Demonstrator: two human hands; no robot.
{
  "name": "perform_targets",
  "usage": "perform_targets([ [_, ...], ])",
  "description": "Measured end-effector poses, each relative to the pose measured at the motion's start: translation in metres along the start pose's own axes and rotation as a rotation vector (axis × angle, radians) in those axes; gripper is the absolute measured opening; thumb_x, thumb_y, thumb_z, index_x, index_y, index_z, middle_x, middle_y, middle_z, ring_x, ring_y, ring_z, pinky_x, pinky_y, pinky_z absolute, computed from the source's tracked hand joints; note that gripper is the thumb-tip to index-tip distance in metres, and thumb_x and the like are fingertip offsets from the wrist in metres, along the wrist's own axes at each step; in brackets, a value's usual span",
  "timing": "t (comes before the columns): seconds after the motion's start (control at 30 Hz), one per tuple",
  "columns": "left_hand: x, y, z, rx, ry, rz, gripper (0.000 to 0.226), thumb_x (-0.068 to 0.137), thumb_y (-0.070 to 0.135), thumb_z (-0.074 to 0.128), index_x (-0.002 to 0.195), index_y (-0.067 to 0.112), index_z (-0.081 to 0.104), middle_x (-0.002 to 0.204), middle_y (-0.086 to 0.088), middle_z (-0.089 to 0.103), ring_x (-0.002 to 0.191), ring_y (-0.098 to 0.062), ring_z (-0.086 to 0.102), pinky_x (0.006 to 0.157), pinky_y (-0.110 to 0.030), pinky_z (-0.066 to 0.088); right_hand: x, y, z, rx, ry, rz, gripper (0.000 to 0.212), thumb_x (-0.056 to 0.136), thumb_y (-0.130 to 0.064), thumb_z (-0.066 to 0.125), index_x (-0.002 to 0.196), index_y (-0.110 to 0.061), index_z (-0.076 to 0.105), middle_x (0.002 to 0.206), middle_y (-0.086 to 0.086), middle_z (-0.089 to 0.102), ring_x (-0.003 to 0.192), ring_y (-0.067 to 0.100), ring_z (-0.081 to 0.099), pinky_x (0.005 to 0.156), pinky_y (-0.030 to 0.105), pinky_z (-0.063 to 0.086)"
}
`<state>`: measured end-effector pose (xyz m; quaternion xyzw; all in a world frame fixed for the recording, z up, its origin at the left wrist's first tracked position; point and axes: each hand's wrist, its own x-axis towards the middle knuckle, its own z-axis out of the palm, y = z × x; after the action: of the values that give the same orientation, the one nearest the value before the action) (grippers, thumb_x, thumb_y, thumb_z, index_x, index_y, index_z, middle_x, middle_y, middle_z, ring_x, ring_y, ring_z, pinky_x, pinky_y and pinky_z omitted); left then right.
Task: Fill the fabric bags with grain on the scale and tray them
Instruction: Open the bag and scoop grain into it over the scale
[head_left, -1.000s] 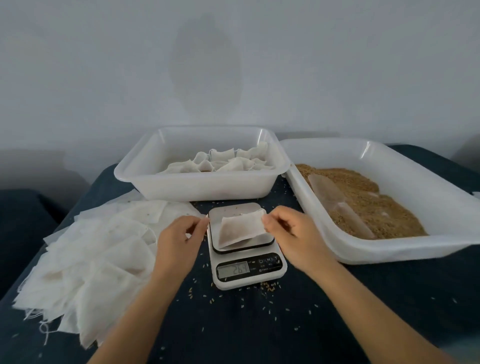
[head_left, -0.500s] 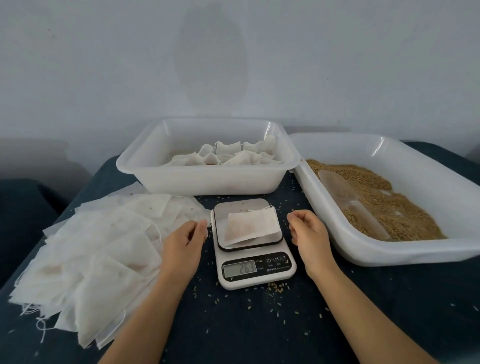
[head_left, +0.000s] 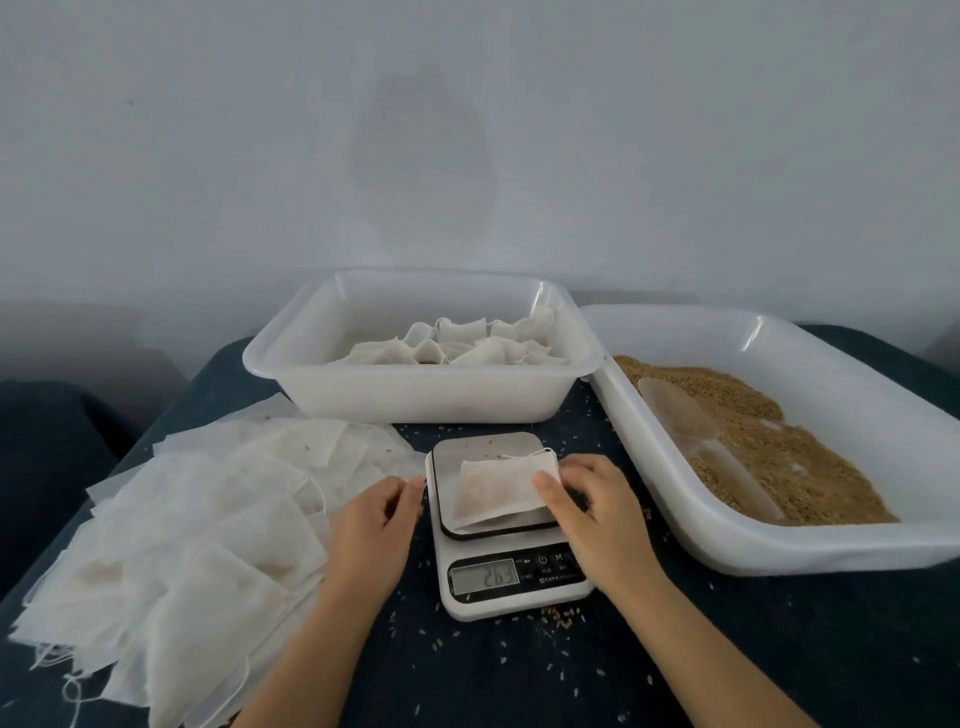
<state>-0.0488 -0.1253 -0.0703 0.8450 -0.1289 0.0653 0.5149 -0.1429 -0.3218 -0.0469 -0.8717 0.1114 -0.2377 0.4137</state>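
Bag: a filled fabric bag (head_left: 501, 488) lies on the scale (head_left: 506, 525) platform (display lit, digits hard to read).
Right hand (head_left: 592, 512): thumb and fingers pinch the bag's right edge.
Left hand (head_left: 376, 530): rests beside the scale, fingers loosely curled, holding nothing.
Surroundings: empty bags (head_left: 176, 540) heaped left; tray of filled bags (head_left: 415, 400) behind; grain tray (head_left: 810, 540) right.

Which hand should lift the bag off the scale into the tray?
Probably the right hand: its thumb already lies on the bag on the scale. The left hand sits beside the scale, touching neither.
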Motion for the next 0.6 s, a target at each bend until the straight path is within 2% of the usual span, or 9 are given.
perform_targets([
  [0.07,0.0,0.001,0.0,-0.01,-0.008,-0.004,0.043,0.091,0.04,0.048,0.058,0.012,0.046,0.048,0.005,0.042,0.044,-0.003,0.035,0.047,-0.018,0.031,0.009,-0.009,-0.005,-0.096,-0.08,0.02,0.045,0.083,-0.065,0.049,0.088,-0.025,0.069,0.103,-0.015,0.055,0.096,-0.006,0.048,0.083,0.013,0.036],
  [0.17,-0.002,0.002,-0.002,-0.033,-0.022,-0.008,0.043,0.091,0.039,0.049,0.056,0.014,0.043,0.046,0.008,0.039,0.044,-0.003,0.035,0.045,-0.017,0.032,0.025,-0.029,-0.012,-0.143,-0.145,0.056,0.045,0.086,-0.055,0.056,0.059,-0.02,0.053,0.058,-0.013,0.049,0.056,-0.004,0.047,0.055,0.011,0.036],
  [0.2,-0.002,0.002,-0.002,-0.034,-0.026,-0.009,0.043,0.091,0.039,0.049,0.056,0.015,0.042,0.045,0.009,0.039,0.044,-0.003,0.034,0.045,-0.017,0.03,0.031,-0.036,-0.014,-0.169,-0.168,0.075,0.047,0.087,-0.053,0.057,0.056,-0.019,0.047,0.052,-0.01,0.044,0.051,0.0,0.045,0.052,0.014,0.035],
  [0.23,-0.002,0.002,-0.003,-0.033,-0.028,-0.012,0.043,0.091,0.039,0.049,0.056,0.015,0.041,0.045,0.009,0.039,0.044,-0.003,0.034,0.046,-0.018,0.029,0.037,-0.044,-0.016,-0.205,-0.195,0.102,0.047,0.088,-0.051,0.057,0.057,-0.018,0.045,0.053,-0.009,0.044,0.051,0.002,0.046,0.054,0.018,0.038],
  [0.3,-0.002,0.004,-0.003,-0.044,-0.025,-0.021,0.043,0.092,0.038,0.049,0.058,0.011,0.045,0.048,0.008,0.039,0.044,-0.003,0.033,0.049,-0.022,0.03,0.051,-0.057,-0.019,-0.29,-0.277,0.199,0.04,0.09,-0.046,0.057,0.065,-0.015,0.052,0.065,0.001,0.054,0.063,0.016,0.061,0.067,0.034,0.052],
  [0.37,-0.003,0.008,-0.005,-0.065,-0.024,-0.014,0.042,0.092,0.037,0.049,0.064,0.005,0.05,0.052,0.003,0.043,0.047,-0.003,0.034,0.048,-0.018,0.03,0.061,-0.066,-0.021,-0.307,-0.394,0.337,0.03,0.092,-0.033,0.058,0.07,-0.012,0.056,0.078,0.006,0.061,0.073,0.022,0.069,0.077,0.037,0.058],
  [0.43,-0.004,0.013,-0.01,-0.053,-0.022,0.025,0.041,0.091,0.037,0.048,0.066,0.004,0.052,0.056,-0.004,0.047,0.051,-0.007,0.037,0.05,-0.018,0.032,0.067,-0.073,-0.022,-0.249,-0.46,0.425,0.02,0.09,-0.017,0.061,0.071,-0.012,0.056,0.085,0.007,0.061,0.075,0.023,0.069,0.078,0.036,0.059],
  [0.53,0.001,0.021,-0.026,0.071,-0.025,0.142,0.039,0.092,0.04,0.046,0.064,0.013,0.049,0.062,0.0,0.052,0.058,-0.011,0.046,0.056,-0.023,0.036,0.076,-0.083,-0.021,-0.28,-0.452,0.345,0.015,0.084,-0.006,0.063,0.07,-0.004,0.057,0.085,0.012,0.061,0.089,0.028,0.068,0.08,0.042,0.058],
  [0.6,0.007,0.023,-0.041,0.285,-0.07,0.23,0.03,0.092,0.043,0.045,0.074,0.022,0.056,0.076,0.009,0.056,0.072,-0.007,0.051,0.065,-0.023,0.041,0.084,-0.096,-0.021,-0.344,-0.419,0.222,0.009,0.082,-0.006,0.065,0.085,0.002,0.064,0.09,0.017,0.064,0.095,0.028,0.067,0.082,0.042,0.057],
])
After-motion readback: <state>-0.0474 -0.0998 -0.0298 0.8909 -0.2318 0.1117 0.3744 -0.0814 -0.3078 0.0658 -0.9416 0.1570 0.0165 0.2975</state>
